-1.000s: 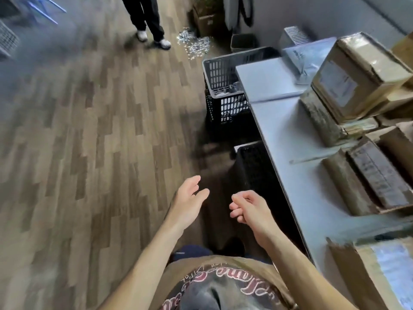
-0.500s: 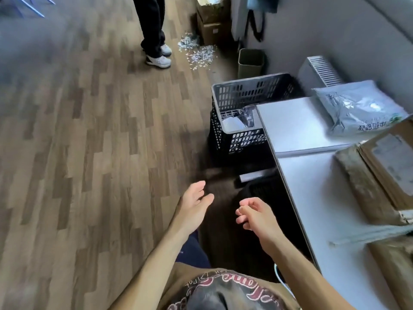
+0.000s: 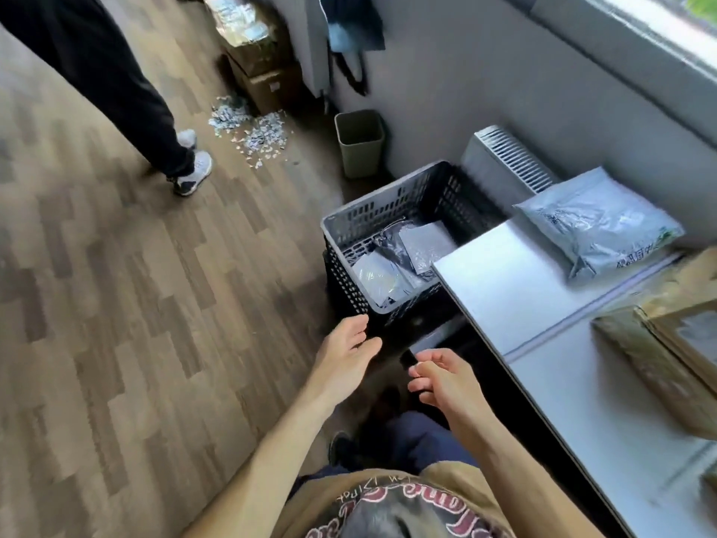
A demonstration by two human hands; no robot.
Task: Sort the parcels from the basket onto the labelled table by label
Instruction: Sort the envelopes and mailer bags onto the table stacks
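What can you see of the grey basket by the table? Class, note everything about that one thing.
The basket is a grey, rectangular plastic crate with slotted walls and a thick rim, and it looks darker lower down. It stands upright and open-topped at the end of the white table, whose corner hides part of it. Several flat plastic parcels lie inside, below the rim.

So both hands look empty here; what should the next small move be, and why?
Probably reach the left hand forward into the basket for a grey mailer: it and the right hand hold nothing, and parcels lie in the basket beside the table.
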